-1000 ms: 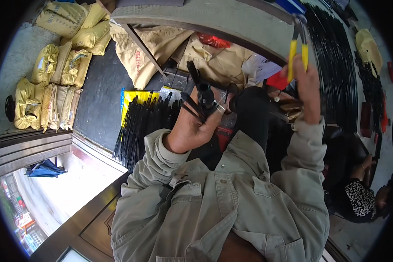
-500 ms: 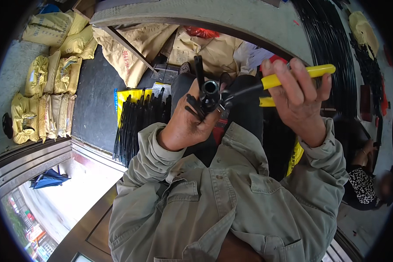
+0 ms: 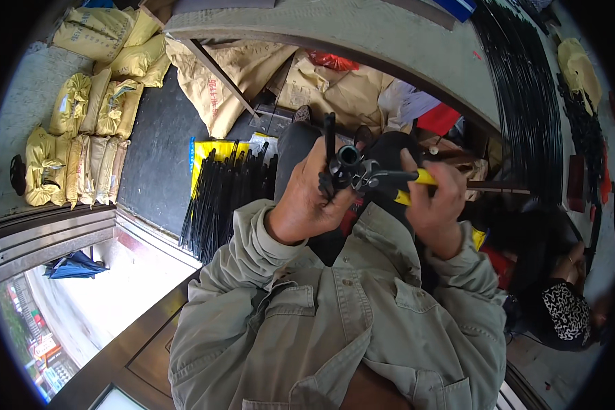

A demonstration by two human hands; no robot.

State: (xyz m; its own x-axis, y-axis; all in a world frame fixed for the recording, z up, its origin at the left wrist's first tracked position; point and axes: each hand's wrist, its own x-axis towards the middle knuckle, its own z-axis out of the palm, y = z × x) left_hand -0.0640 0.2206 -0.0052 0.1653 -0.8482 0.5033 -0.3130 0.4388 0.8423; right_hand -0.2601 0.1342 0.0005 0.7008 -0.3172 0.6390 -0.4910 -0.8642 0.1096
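Observation:
My left hand [image 3: 302,205] is wrapped round what looks like a black umbrella frame [image 3: 349,156], held end-on so its round tube opening faces up. Dark rib ends stick out around the tube and past my fingers. In my right hand [image 3: 439,205] are pliers [image 3: 392,176] with yellow handles, gripped with the fingers round them. The metal jaws sit at the right side of the tube end, touching or very close to it; I cannot tell whether they pinch a part. Both hands are in front of my chest, above my dark-clothed legs.
A bundle of black rods [image 3: 229,195] stands to the left, beside a yellow bag [image 3: 201,160]. Filled sacks [image 3: 89,102] are stacked far left. A bench [image 3: 389,31] crosses ahead, with long black rods [image 3: 529,102] at right. Another person [image 3: 566,307] sits at right.
My right hand has moved left and slid in, bringing the pliers' jaws against the tube end. The handles look closer together. The whole view has shifted slightly.

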